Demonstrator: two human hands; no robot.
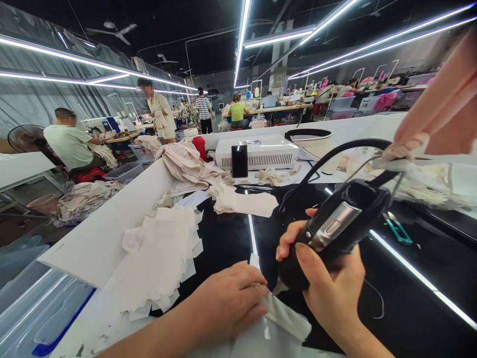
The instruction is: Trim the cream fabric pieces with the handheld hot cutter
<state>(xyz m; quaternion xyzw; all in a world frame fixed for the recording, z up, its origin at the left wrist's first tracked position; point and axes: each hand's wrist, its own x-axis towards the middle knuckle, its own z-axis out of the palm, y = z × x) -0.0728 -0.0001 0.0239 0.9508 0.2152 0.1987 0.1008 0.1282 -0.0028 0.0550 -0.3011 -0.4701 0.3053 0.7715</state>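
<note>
My left hand lies flat, palm down, pinning a white fabric piece to the black table. My right hand wraps tight around a black handheld tool (tip angled down at the fabric); beyond, stacked white cut pieces.

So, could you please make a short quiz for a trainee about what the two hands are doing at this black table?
1. True or false: the right hand grips a black corded hand tool.
2. What does the left hand press flat on the black table?
A. a red bottle
B. a white fabric piece
C. a phone
3. Fill in: the stack of white cut pieces lies to the ______ of the left hand.

Key
1. True; the tool's tip points down at the fabric.
2. B
3. left
</note>
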